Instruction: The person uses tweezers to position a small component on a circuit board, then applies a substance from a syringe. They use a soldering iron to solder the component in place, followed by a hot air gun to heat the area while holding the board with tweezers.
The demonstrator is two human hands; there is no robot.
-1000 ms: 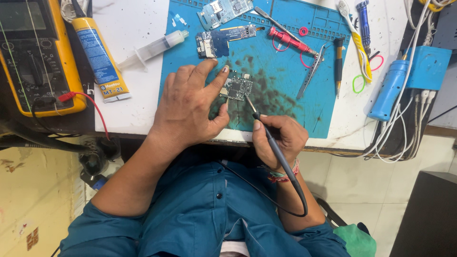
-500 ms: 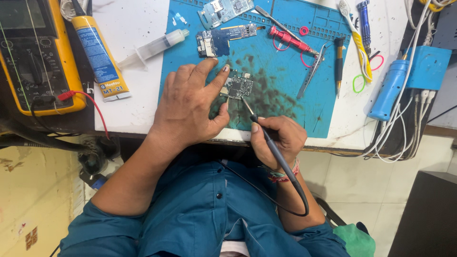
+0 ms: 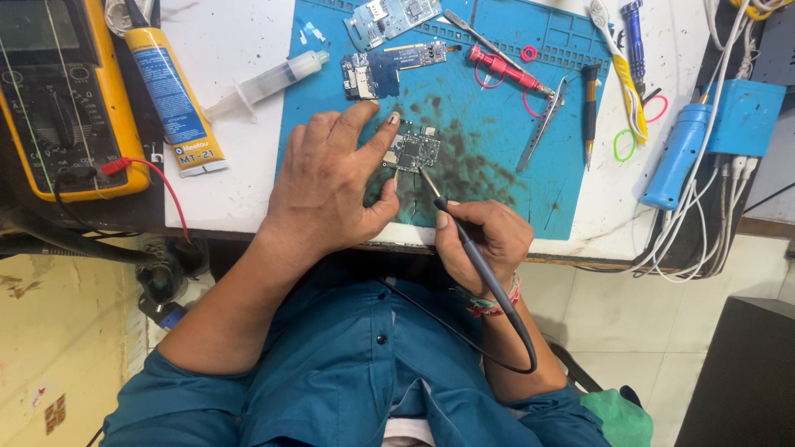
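Circuit board (image 3: pixel 411 151) is lying on the blue mat (image 3: pixel 497 91) as we are pinning it under our left hand (image 3: pixel 327 186), our right hand (image 3: pixel 484 240) gripping the soldering iron (image 3: pixel 464 236), angling up-left onto its near edge.

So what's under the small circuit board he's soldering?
The small circuit board lies on the blue work mat, on its dark-stained patch. The left hand covers the board's left edge and the mat beneath.

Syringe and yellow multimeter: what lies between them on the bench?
In the head view, a yellow tube with a blue label lies between the syringe and the multimeter, on the white bench top.
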